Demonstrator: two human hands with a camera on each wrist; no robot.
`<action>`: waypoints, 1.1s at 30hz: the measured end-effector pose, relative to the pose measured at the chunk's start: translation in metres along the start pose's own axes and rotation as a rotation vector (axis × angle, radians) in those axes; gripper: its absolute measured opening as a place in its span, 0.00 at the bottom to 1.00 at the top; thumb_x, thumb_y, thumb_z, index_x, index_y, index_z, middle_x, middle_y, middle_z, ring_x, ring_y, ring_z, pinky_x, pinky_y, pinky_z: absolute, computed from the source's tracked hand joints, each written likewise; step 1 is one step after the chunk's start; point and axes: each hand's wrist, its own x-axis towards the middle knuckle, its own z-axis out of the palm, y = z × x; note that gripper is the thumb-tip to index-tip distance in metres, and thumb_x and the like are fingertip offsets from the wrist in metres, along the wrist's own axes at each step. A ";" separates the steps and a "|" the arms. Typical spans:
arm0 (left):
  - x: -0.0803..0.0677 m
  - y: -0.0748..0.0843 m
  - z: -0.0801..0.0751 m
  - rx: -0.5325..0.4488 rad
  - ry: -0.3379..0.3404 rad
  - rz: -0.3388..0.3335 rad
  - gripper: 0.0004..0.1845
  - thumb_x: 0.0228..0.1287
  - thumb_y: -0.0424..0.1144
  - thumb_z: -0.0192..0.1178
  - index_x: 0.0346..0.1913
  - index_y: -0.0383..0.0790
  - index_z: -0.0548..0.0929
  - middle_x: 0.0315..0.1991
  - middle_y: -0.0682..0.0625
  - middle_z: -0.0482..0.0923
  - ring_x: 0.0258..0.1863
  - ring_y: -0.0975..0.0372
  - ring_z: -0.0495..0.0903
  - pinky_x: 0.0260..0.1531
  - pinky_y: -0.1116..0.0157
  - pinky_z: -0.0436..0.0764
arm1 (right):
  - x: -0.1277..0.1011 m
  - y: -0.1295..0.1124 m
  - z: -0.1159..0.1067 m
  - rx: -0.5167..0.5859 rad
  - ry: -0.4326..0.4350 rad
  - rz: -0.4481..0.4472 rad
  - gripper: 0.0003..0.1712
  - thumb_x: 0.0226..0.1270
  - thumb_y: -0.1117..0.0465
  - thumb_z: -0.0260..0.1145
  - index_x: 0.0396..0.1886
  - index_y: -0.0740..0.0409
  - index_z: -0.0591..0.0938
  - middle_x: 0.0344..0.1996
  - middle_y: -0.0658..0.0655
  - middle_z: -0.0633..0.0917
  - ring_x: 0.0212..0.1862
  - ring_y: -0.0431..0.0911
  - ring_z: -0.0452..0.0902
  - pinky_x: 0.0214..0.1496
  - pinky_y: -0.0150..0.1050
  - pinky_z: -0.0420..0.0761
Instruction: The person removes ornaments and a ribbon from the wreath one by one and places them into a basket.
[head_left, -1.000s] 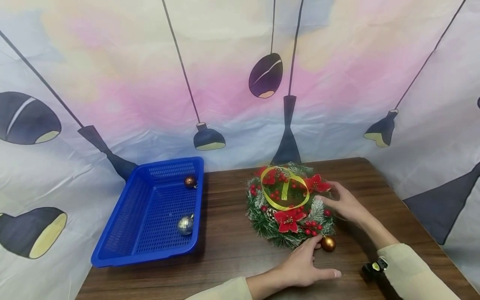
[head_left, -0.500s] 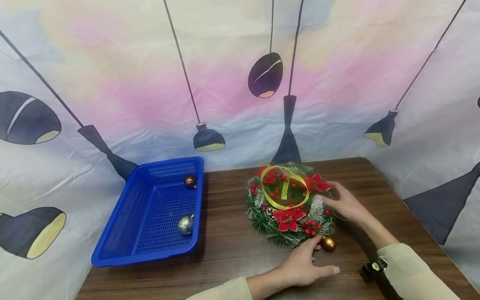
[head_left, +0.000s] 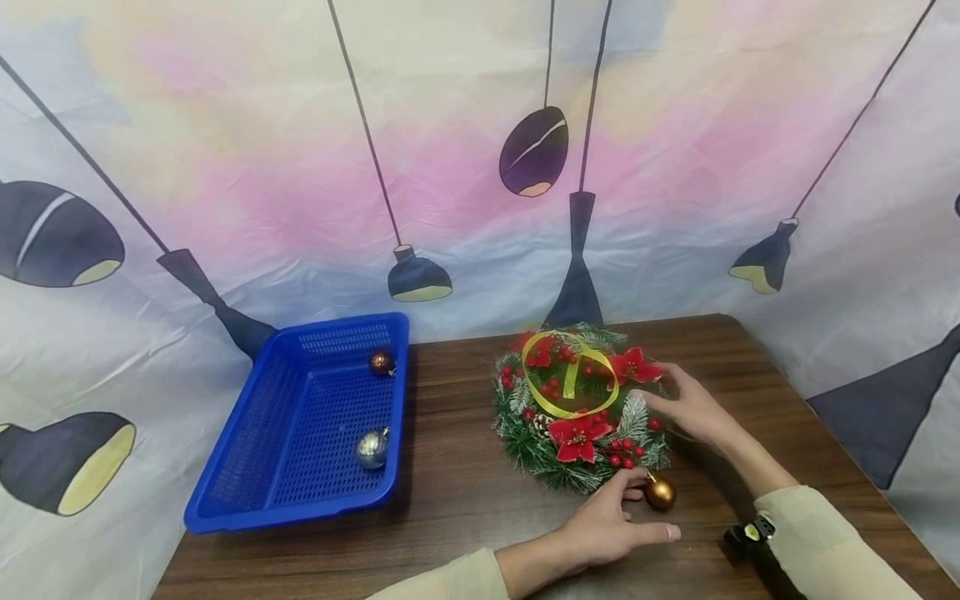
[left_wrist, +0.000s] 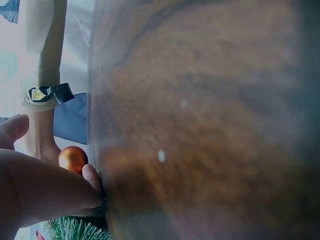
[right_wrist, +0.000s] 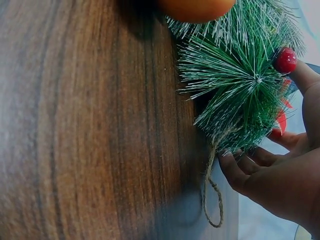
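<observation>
Near the far edge of the worktop (head_left: pixel 453 475), your right hand (head_left: pixel 693 410) pinches a Christmas wreath (head_left: pixel 534 454); your left hand (head_left: pixel 602 525), thumb spread from fingers, sits beside 1 gold bauble (head_left: pixel 661 493).

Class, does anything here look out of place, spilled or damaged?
Nothing looks spilled or damaged. The gold bauble seems astray, outside the wreath near the left hand, while two other baubles lie in the blue basket; a twine loop sticks out from the wreath, looking untidy.
</observation>
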 end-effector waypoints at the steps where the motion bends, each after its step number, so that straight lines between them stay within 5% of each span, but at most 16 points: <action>1: 0.000 0.000 0.000 -0.011 0.003 0.005 0.34 0.64 0.46 0.76 0.72 0.57 0.74 0.62 0.67 0.75 0.58 0.70 0.76 0.56 0.67 0.78 | 0.000 0.000 0.000 0.004 0.000 0.000 0.50 0.76 0.41 0.69 0.80 0.70 0.60 0.77 0.76 0.62 0.77 0.74 0.57 0.71 0.74 0.63; 11: -0.003 -0.006 0.003 -0.096 0.060 0.080 0.22 0.64 0.37 0.74 0.58 0.47 0.79 0.48 0.64 0.79 0.45 0.72 0.76 0.48 0.72 0.79 | -0.002 0.003 0.002 -0.010 0.001 -0.001 0.50 0.76 0.41 0.68 0.80 0.70 0.60 0.77 0.77 0.63 0.76 0.75 0.56 0.71 0.76 0.62; 16: -0.004 -0.008 -0.001 -0.036 0.080 0.093 0.17 0.65 0.32 0.72 0.54 0.44 0.82 0.43 0.61 0.78 0.39 0.73 0.76 0.43 0.72 0.79 | -0.001 0.001 0.001 -0.003 -0.007 0.000 0.51 0.76 0.40 0.68 0.80 0.70 0.59 0.77 0.76 0.63 0.77 0.74 0.56 0.72 0.75 0.62; 25: -0.011 -0.007 -0.004 0.036 0.034 0.106 0.14 0.66 0.36 0.74 0.52 0.44 0.85 0.40 0.66 0.79 0.39 0.75 0.78 0.43 0.73 0.79 | 0.000 -0.001 0.001 0.004 -0.008 0.001 0.51 0.75 0.40 0.69 0.80 0.69 0.60 0.77 0.75 0.63 0.77 0.73 0.57 0.71 0.75 0.63; 33: -0.015 0.001 -0.005 -0.014 0.057 0.105 0.14 0.65 0.37 0.75 0.51 0.46 0.83 0.39 0.65 0.78 0.37 0.75 0.79 0.42 0.73 0.80 | 0.001 0.000 0.000 0.006 -0.008 -0.001 0.51 0.75 0.40 0.69 0.80 0.68 0.61 0.76 0.75 0.65 0.77 0.73 0.58 0.71 0.73 0.64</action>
